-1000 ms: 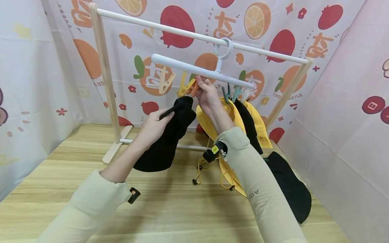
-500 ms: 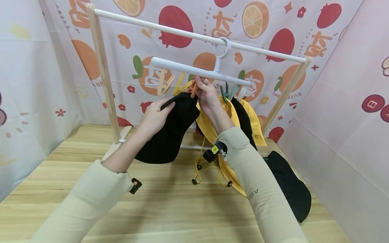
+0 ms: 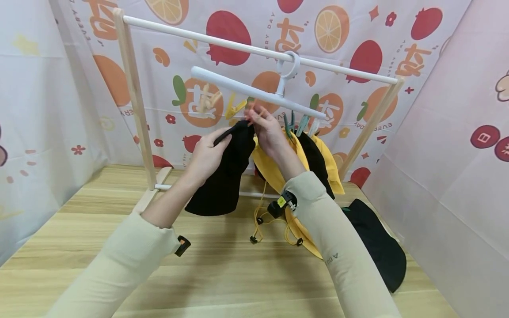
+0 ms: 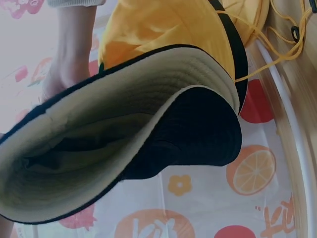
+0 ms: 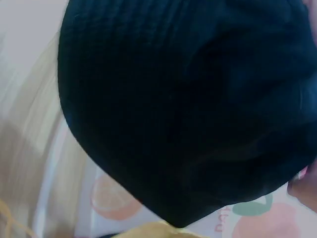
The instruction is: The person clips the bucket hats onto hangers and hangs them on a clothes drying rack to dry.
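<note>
My left hand (image 3: 207,154) pinches the brim edge of a black bucket hat (image 3: 218,190), which hangs down below the white hanger (image 3: 238,88). Its pale lining faces the left wrist camera, where the hat (image 4: 198,129) opens wide. At the hat's upper right edge, my right hand (image 3: 270,132) pinches an orange clothespin (image 3: 251,114) that hangs under the hanger bar; the clip is blurred and partly behind the fingers. Dark cloth of the hat (image 5: 173,99) fills most of the right wrist view.
Yellow (image 3: 234,107) and cream clothespins (image 3: 207,100) hang left of my hands. On the right, green and clear clips hold yellow and black hats (image 3: 332,159). A rod (image 3: 179,31) on wooden posts carries the hanger. Another black hat (image 3: 377,247) lies on the table.
The hat's top edge has come up to the orange clothespin, and my left hand has shifted slightly right. The hanger's left end has tipped up a little and the free clips have swung.
</note>
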Motion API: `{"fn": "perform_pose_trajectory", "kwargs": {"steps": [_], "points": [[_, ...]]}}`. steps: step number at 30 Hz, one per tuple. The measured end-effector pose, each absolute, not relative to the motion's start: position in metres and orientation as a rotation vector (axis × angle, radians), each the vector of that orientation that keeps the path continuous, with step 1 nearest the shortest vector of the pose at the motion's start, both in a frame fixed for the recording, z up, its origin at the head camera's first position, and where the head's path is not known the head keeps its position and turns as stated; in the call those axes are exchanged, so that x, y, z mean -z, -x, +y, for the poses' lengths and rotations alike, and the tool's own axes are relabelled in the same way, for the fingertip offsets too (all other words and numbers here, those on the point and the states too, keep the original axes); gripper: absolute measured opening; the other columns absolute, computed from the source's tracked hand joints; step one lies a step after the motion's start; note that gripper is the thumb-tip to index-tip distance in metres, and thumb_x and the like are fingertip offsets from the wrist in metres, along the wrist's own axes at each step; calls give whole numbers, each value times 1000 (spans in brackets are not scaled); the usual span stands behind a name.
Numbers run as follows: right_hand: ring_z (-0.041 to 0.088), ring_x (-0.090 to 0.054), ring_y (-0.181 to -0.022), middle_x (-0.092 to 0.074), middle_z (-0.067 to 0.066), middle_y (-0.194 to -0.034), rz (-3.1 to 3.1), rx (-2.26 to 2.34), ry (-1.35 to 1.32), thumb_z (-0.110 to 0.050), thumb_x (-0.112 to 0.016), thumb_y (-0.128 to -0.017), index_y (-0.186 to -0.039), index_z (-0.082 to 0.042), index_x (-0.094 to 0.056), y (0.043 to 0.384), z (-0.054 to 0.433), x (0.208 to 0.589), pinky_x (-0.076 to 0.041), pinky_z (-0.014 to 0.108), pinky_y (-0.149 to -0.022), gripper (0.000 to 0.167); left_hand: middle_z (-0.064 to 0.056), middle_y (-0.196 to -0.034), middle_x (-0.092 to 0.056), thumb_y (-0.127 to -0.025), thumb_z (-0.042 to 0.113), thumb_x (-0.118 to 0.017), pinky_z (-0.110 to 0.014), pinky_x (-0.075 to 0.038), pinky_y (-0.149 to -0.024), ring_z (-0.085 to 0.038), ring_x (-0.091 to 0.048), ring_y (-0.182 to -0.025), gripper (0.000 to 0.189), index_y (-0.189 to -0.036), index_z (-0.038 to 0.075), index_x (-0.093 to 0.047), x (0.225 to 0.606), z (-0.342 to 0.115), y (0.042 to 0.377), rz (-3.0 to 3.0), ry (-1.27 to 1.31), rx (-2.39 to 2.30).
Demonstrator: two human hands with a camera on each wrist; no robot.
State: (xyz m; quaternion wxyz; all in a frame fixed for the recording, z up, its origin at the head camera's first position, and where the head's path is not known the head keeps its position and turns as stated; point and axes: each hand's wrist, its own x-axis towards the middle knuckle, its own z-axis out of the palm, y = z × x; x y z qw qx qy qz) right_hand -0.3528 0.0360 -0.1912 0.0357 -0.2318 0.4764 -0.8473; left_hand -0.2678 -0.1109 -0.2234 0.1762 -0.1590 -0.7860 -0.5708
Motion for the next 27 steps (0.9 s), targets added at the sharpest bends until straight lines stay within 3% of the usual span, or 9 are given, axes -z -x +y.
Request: {"fn": "perform_pose_trajectory", "kwargs": {"steps": [6,11,17,23,27], "points": [[19,-58,-84,-61,6,-89,1390,2587,759,-7,-42,-98,-117,5,-52,350,36,200,-36,29,-93,25,-7,-130,-51,-98,25,-46,-40,-37,-95,-20,-46,-117,37,-131,10,-52,226,-109,264,-2266,482,1561],[19,-53,-104,-61,7,-105,1478,2563,764,-7,-42,-97,-132,6,-42,348,39,203,-32,27,-97,37,-8,-130,-50,-98,25,-46,-40,-36,-96,-21,-45,-118,37,-131,9,-52,230,-111,264,-2262,454,1501],[21,-46,-116,-49,15,-128,1852,2467,773,-3,-47,-95,-134,4,-41,335,45,209,-33,29,-98,40,-13,-130,-49,-98,27,-44,-44,-36,-95,-27,-47,-116,40,-133,7,-48,239,-116,264,-2331,430,1418],[19,-46,-117,-50,12,-128,2153,2280,907,-5,-49,-95,-131,1,-45,314,60,222,-37,27,-94,38,-13,-134,-44,-97,27,-46,-46,-37,-93,-29,-46,-116,46,-139,10,-40,249,-116,260,-2414,419,1366],[25,-48,-115,-53,14,-123,2234,2103,994,-7,-51,-95,-125,3,-50,298,78,231,-37,35,-95,32,-17,-137,-40,-96,27,-48,-46,-40,-91,-33,-46,-117,52,-142,8,-32,258,-112,257,-2461,416,1383]]}}
